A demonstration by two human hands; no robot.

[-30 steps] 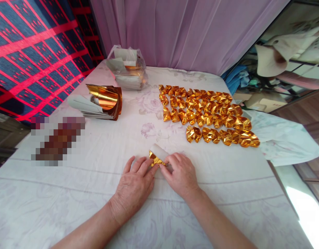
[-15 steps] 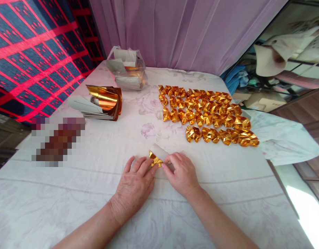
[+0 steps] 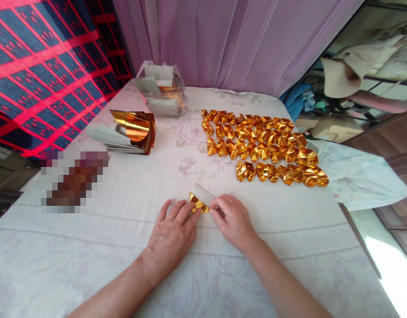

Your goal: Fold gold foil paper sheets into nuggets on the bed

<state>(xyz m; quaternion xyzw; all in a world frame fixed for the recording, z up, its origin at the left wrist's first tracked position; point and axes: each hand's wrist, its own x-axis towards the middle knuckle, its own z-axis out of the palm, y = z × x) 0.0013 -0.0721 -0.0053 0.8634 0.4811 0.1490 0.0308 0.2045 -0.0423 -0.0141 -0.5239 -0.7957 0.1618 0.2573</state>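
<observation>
A sheet of gold foil paper (image 3: 199, 206), partly folded with its pale grey back showing, lies on the table between my hands. My left hand (image 3: 172, 227) rests palm down, its thumb and index finger holding the paper's near left edge while the other fingers spread on the cloth. At the paper's right corner, my right hand (image 3: 231, 221) is closed in a pinch, thumb against index finger. Its remaining fingers curl inward. The fingertips cover part of the fold.
Several rows of folded gold foil pieces (image 3: 263, 150) stand at the right. Bent foil sheets (image 3: 133, 132) are stacked at the left, before a clear plastic bag (image 3: 163, 90) of more sheets. A blurred-out patch (image 3: 77, 179) covers something at far left. Shelves (image 3: 365, 88) hold hats and boxes.
My right hand's pinch has slid slightly rightward along the paper's corner. My left hand stays almost in place, and the view has shifted a little.
</observation>
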